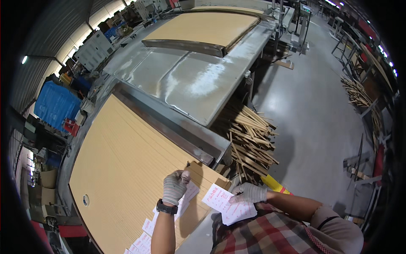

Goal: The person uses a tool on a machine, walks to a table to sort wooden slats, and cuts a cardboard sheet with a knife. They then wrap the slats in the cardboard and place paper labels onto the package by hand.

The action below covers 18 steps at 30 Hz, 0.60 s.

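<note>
My left hand (pixel 174 188), in a pale knit glove, is curled closed above a tan grooved panel (pixel 118 156). A small dark thing (pixel 187 164) shows just beyond its fingers, but what they grip is hidden. Beneath this hand, white paper slips (pixel 186 203) lie along the panel's near edge, and more printed slips (pixel 141 243) overlap farther down that edge. In front of my body, my gloved right hand (pixel 249 192) pinches a small stack of white labels (pixel 218 199) with red print, held apart from the panel.
A roll of tape (pixel 86 200) rests on the panel's left side. Beyond a dark metal bar (pixel 165 122) is a grey metal table (pixel 190 80) carrying another tan panel (pixel 203 27). Thin wooden strips (pixel 249 139) are heaped beside the table. A blue tarp (pixel 57 103) stands at left.
</note>
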Motion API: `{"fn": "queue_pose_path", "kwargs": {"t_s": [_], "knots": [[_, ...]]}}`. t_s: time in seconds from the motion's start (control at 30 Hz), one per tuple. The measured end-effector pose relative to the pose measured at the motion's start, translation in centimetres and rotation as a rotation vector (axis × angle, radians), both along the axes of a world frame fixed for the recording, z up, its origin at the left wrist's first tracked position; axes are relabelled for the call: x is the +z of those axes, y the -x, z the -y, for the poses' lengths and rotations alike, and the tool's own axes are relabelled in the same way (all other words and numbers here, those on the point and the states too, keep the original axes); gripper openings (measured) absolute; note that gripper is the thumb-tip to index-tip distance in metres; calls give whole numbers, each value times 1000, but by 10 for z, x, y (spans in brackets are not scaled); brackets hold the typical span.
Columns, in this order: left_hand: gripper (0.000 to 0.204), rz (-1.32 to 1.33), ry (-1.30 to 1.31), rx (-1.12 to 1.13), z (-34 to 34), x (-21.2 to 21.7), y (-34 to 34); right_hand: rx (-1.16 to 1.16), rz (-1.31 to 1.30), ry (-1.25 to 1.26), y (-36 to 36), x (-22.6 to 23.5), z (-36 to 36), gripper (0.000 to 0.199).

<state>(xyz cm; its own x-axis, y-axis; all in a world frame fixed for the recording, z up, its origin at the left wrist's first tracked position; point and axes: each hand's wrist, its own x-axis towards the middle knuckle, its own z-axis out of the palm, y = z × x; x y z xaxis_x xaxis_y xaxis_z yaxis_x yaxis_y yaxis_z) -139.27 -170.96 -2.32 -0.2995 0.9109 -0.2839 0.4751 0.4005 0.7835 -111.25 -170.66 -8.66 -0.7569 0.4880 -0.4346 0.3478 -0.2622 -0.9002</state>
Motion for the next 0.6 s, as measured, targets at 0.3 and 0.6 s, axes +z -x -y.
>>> {"fn": "queue_pose_path", "kwargs": {"t_s": [0.3, 0.6], "knots": [[23, -273, -292, -316, 63, 15, -52, -4, -11, -115, 12, -18, 5, 40], [29, -399, -336, -64, -17, 11, 26, -15, 49, -23, 18, 14, 0, 34]]}}
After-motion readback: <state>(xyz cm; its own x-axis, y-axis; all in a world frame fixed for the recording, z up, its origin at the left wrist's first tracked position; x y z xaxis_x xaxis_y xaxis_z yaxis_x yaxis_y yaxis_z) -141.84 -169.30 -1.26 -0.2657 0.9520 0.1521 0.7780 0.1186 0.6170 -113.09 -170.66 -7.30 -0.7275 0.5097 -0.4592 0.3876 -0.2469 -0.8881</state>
